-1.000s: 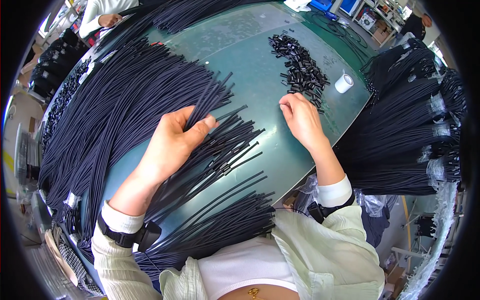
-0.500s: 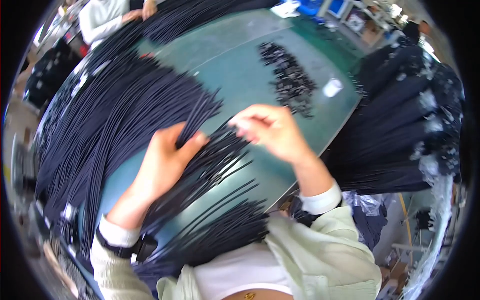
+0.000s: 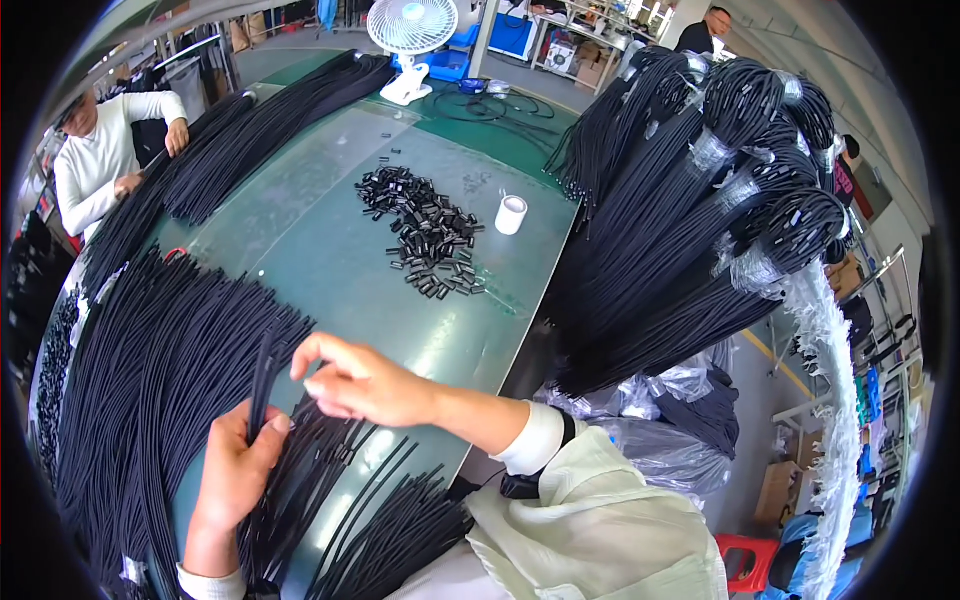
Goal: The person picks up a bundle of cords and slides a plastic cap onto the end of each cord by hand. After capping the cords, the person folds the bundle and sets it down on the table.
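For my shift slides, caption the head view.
Left hand grips slim black cords, right hand nearby; short glossy black pieces piled on green tabletop.

The left hand [image 3: 237, 465] holds thin black cords [image 3: 262, 378]; the right hand [image 3: 368, 385], half curled, is just beside. Farther on the green table [image 3: 325, 240], small black tubes [image 3: 432, 232] lie near a white roll [image 3: 511, 216].

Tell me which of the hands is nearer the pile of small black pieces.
Right. The right hand is apart from the pile, on its near side; the left hand is farther off, lower left, holding black cords.
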{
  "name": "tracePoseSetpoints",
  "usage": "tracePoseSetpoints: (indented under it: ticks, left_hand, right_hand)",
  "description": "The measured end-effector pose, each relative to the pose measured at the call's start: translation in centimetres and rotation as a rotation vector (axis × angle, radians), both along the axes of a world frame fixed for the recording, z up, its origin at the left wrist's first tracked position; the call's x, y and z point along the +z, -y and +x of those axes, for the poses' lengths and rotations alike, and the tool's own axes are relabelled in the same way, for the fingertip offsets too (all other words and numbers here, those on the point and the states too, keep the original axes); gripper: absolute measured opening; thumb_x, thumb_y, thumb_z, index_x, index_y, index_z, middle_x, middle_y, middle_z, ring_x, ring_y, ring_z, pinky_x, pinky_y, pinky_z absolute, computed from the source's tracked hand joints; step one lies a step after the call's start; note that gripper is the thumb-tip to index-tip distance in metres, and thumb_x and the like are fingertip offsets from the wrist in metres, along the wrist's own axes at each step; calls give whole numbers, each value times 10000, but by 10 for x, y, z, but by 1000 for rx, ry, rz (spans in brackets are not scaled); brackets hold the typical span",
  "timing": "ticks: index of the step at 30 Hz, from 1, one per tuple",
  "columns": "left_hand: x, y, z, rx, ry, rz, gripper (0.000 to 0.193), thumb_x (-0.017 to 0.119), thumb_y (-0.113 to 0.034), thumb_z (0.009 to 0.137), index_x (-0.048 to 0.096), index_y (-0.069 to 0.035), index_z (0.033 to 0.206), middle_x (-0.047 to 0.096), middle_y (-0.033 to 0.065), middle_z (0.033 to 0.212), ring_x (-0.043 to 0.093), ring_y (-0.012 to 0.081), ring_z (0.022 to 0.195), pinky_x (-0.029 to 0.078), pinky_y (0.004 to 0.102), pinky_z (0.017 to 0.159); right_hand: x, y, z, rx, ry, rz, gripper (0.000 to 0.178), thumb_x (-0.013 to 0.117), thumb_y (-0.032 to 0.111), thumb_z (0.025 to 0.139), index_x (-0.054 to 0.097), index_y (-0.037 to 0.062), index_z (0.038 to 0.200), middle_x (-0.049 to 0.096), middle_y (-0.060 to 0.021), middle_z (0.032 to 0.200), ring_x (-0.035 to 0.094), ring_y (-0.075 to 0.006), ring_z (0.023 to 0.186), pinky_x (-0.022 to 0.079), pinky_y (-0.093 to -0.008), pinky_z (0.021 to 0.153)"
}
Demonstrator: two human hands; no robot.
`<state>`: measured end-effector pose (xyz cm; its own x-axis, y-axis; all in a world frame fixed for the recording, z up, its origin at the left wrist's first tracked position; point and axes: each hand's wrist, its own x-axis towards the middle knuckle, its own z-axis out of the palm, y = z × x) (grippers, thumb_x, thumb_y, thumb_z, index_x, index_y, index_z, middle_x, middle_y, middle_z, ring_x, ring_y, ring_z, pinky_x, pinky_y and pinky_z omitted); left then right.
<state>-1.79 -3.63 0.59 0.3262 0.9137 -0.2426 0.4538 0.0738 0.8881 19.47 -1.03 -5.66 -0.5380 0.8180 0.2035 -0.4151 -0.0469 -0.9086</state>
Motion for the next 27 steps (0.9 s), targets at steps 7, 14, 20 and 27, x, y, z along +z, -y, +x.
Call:
tracePoseSetpoints:
  ticks: [7, 14, 20, 27]
  left_hand:
    - [-20, -5, -27, 114, 64, 194, 215, 508, -168, 955, 594, -9, 838, 484, -46, 583, 402, 38, 486, 335, 200, 454]
    - [-1, -8, -8, 247, 179, 16, 215, 505, -216, 960, 601, -30, 911, 453, -62, 566, 359, 15, 460, 283, 175, 428]
    - [-1, -5, 10, 141, 215, -69, 179, 544, -216, 942, 604, -48, 925, 449, -68, 570, 358, 0, 469, 254, 172, 430]
    - [-9, -1, 17, 65, 213, -75, 159, 579, -182, 919, 644, -38, 924, 482, -65, 587, 375, -3, 506, 259, 170, 465]
  right_hand:
    - [-22, -4, 46, -303, 454, 73, 157, 566, 155, 918, 540, 66, 1044, 613, -25, 734, 583, -91, 661, 473, -216, 614]
    - [-33, -13, 157, -976, 1354, 492, 123, 643, 80, 818, 612, 31, 927, 621, -84, 837, 607, -182, 711, 485, -301, 664]
    - [-37, -15, 171, -814, 1374, 413, 143, 643, 66, 803, 609, 17, 933, 600, -101, 833, 597, -202, 723, 483, -313, 685]
    - [-27, -5, 117, -586, 857, 211, 121, 613, 55, 843, 607, 13, 957, 597, -37, 855, 588, -132, 766, 475, -264, 692]
